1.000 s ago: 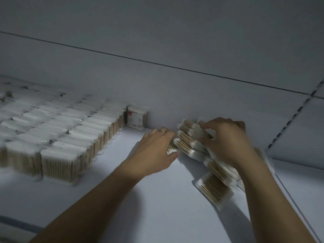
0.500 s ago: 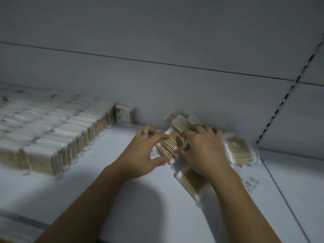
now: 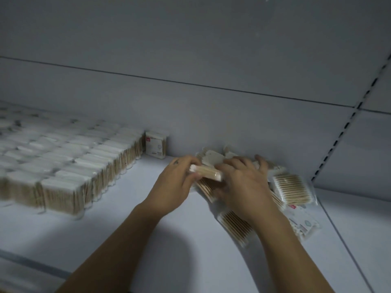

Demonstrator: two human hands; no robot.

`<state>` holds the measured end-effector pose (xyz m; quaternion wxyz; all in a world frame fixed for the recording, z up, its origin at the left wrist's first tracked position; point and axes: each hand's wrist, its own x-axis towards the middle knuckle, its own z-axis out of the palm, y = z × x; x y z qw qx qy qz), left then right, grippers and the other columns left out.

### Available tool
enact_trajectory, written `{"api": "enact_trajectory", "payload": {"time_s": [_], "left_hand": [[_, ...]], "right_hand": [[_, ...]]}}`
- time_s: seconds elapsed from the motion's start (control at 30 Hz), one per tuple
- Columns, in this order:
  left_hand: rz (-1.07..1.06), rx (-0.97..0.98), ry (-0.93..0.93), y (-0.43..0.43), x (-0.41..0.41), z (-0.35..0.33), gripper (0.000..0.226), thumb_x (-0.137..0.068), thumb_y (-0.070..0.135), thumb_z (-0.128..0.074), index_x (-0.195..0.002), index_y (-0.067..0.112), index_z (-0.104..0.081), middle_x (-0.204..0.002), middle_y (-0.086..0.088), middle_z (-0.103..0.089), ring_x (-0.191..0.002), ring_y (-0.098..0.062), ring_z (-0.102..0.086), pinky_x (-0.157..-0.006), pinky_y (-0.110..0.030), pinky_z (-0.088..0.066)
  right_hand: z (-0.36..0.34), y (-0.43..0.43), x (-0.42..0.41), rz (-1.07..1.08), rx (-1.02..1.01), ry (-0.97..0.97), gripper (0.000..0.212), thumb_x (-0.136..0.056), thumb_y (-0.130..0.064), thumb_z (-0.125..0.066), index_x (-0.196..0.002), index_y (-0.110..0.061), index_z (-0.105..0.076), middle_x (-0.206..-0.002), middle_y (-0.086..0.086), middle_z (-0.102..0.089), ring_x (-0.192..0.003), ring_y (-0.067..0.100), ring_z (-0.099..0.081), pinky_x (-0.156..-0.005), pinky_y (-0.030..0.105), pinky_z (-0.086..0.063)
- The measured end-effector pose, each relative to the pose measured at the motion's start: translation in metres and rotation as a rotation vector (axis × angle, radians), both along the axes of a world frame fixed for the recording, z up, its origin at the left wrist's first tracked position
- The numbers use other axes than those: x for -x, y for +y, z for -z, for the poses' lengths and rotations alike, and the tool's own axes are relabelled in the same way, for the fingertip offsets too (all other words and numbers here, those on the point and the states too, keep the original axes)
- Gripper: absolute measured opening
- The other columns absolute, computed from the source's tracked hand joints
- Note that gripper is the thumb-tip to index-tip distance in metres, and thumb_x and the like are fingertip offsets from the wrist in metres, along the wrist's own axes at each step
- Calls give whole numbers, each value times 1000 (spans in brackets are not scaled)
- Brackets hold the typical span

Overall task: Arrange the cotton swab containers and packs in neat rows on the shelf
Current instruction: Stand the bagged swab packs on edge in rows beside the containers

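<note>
White shelf point(image 3: 148, 240), grey back panel point(image 3: 190, 49) behind. Left of frame: standing rows point(image 3: 74, 166) of swab packs, packed tight, approx. even. Small box point(image 3: 155, 145) upright at the rows' rear right end, against the panel. Centre-right: loose pile point(image 3: 292, 189) of flat packs, overlapping, skewed. Left hand point(image 3: 175, 185) grips one swab pack point(image 3: 208, 174) by its left end, above the pile. Right hand point(image 3: 243, 191), fingers curled, holds the opp. end; detail blurred.
</note>
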<state>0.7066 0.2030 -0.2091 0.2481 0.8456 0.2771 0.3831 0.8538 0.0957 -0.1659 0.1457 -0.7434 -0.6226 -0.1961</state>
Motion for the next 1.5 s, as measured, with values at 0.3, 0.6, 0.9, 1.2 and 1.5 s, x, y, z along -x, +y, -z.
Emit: {"api": "enact_trajectory", "payload": {"time_s": [0.3, 0.6, 0.9, 1.2, 1.5], "left_hand": [[-24, 512, -395, -3, 1, -12, 23, -100, 30, -46, -95, 14, -62, -84, 0, -72, -77, -12, -69, -71, -31, -56], [-7, 387, -164, 4, 14, -19, 17, -99, 32, -50, -100, 23, -64, -93, 8, -71, -85, -3, -66, -72, -16, -50], [-401, 30, 155, 27, 62, 8, 17, -96, 27, -48, -111, 24, -56, -111, 4, -60, -99, -14, -59, -83, -36, -51], [-421, 38, 295, 40, 65, 15, 34, -95, 26, -45, -128, 19, -50, -129, 2, -51, -120, -16, -46, -99, -32, -42], [-371, 57, 326, 47, 59, 16, 36, -94, 25, -45, -128, 18, -52, -129, 1, -51, -118, -20, -47, -99, -36, -41]], "right_hand": [[-10, -3, 15, -110, -389, 339, 39, -78, -44, -63, -111, -23, -69, -95, -8, -71, -87, 9, -58, -84, 28, -38], [-11, 6, 15, -84, -323, 425, 18, -77, -28, -77, -91, -23, -67, -86, -6, -71, -79, 24, -65, -75, 36, -50], [-43, 97, 53, -100, 24, 208, 17, -88, -27, -64, -101, -16, -63, -106, 4, -59, -91, 25, -58, -69, 29, -42], [-34, 197, 80, -94, 248, 97, 18, -89, -18, -60, -105, -9, -60, -112, 10, -56, -100, 29, -58, -74, 31, -42], [-20, 207, 72, -106, 298, 120, 29, -89, -31, -62, -115, -19, -62, -120, 8, -49, -114, 26, -48, -86, 31, -40]]}}
